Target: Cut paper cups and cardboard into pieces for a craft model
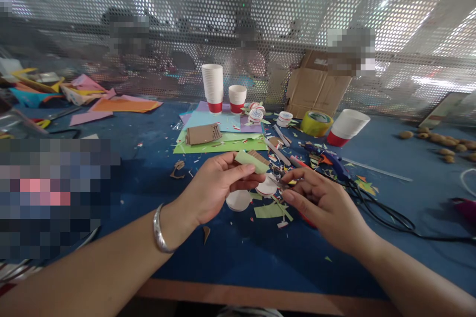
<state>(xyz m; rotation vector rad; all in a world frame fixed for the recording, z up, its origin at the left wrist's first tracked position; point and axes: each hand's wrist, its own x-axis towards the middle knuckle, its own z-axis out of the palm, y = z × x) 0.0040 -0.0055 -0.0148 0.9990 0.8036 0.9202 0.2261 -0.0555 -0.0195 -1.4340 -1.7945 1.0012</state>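
Observation:
My left hand [219,178] pinches a light green paper piece [250,161] together with a small piece of corrugated cardboard [259,157] behind it. My right hand [320,198] is closed around what look like scissors [275,183]. Their metal blades point left toward the green paper, and a bit of red handle shows beneath the palm; fingers hide the rest. Below the hands, two white discs [238,200] lie on the blue table, beside green paper scraps [268,211].
Stacked paper cups [212,86], coloured sheets with corrugated cardboard [203,134], yellow tape [316,124] and a cardboard box [316,89] stand toward the back. At right are a blue glue gun [336,166] with black cable and a tilted cup stack [347,127]. Perforated metal closes off the far side.

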